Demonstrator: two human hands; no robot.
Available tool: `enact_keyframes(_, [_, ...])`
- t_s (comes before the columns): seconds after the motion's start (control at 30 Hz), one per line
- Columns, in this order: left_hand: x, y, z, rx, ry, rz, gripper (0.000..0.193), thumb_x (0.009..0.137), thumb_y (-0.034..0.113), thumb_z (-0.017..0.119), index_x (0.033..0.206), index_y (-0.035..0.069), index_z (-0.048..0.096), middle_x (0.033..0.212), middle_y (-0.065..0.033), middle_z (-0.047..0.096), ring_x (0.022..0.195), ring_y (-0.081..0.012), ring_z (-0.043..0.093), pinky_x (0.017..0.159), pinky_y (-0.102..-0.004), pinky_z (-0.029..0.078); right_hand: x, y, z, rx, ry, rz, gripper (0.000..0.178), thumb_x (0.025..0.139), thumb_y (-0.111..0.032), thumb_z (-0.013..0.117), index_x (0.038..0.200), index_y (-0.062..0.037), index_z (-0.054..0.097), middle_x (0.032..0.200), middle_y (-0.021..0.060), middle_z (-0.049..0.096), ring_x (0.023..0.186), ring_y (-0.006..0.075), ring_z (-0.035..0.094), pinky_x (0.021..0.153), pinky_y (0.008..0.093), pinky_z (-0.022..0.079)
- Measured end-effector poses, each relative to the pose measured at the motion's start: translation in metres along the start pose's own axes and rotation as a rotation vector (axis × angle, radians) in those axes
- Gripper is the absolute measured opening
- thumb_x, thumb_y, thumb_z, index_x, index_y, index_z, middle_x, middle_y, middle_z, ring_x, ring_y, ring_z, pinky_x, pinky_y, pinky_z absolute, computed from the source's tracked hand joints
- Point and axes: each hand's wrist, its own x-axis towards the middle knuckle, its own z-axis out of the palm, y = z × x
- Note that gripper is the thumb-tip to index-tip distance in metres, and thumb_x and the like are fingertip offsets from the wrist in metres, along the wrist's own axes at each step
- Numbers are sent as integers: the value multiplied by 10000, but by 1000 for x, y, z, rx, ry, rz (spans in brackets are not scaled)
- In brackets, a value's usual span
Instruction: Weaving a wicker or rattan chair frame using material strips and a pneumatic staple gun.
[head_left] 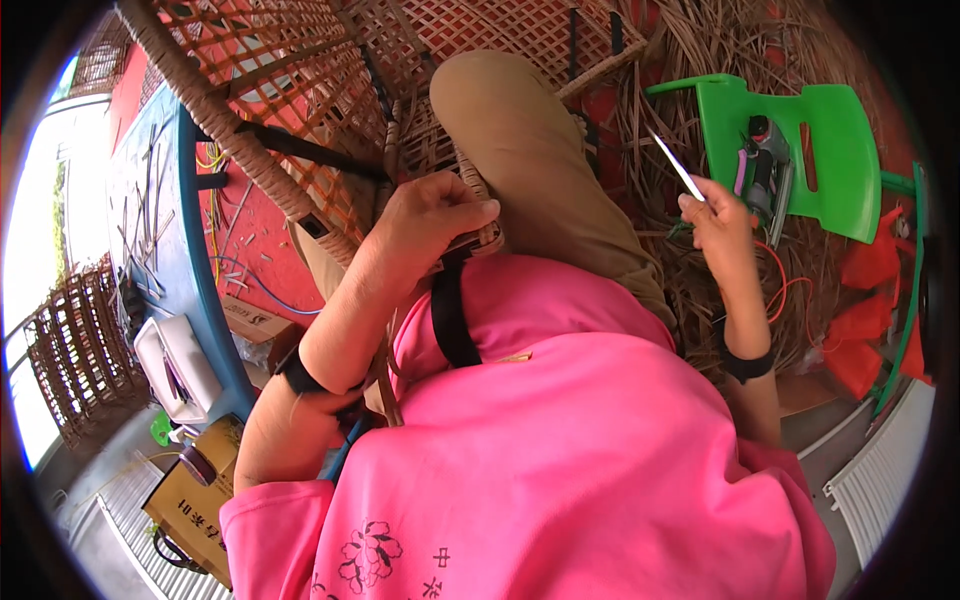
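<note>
My left hand (440,215) is closed, thumb and fingers pressed together at the wrapped end of a woven wicker frame (265,180) in front of my lap. Whatever lies between those fingertips is hidden. Off to the right, my right hand (718,228) grips a slim, pale, pointed tool (676,165), its tip aimed up and to the left, away from the wicker. A flat brown strip (388,390) hangs beside my left forearm. My bent knee (510,120) rests against the wickerwork.
At right, a green plastic stool (840,150) bears a dark power tool (765,165) with an orange hose. Dry strips (690,50) cover the floor behind it. A blue table (170,220) with scraps and a white tray (180,370) stands left, above a brown box (200,500).
</note>
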Motion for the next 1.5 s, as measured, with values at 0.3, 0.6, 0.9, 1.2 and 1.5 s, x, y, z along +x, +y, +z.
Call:
enact_keyframes(0.3, [-34, -31, 33, 1171, 560, 669, 496, 809, 298, 804, 1198, 76, 589, 995, -111, 632, 881, -301, 663, 781, -421, 533, -8, 80, 19, 96, 69, 41, 376, 936, -197, 716, 1258, -3, 688, 787, 17, 653, 599, 82, 529, 542, 273, 450])
enact_keyframes(0.6, [-25, -48, 31, 1153, 699, 755, 370, 803, 149, 778, 1155, 94, 680, 868, -86, 648, 796, -294, 660, 738, -409, 530, 10, 84, 23, 121, 78, 25, 356, 938, -182, 705, 1255, -21, 696, 748, -3, 593, 599, 84, 508, 545, 271, 444])
enact_keyframes(0.9, [-25, -43, 31, 1040, 664, 704, 435, 749, 162, 837, 1146, 70, 685, 884, -101, 694, 820, -326, 691, 742, -410, 546, 13, 83, 23, 149, 76, 59, 394, 945, -177, 687, 1292, 7, 672, 758, 7, 610, 578, 66, 501, 533, 257, 418])
enact_keyframes(1.2, [-33, -33, 20, 793, 405, 699, 515, 791, 174, 838, 1254, 46, 651, 1019, -141, 702, 894, -344, 699, 767, -412, 552, 19, 82, 26, 164, 83, 59, 381, 954, -164, 677, 1290, 16, 667, 767, 14, 638, 549, 55, 485, 501, 247, 388])
enact_keyframes(1.5, [-32, -39, 29, 1045, 543, 795, 475, 874, 195, 768, 1288, 23, 611, 854, -146, 624, 757, -349, 640, 700, -443, 517, 21, 87, 31, 140, 76, 36, 365, 956, -163, 685, 1280, 4, 676, 757, 10, 632, 565, 62, 495, 526, 251, 407])
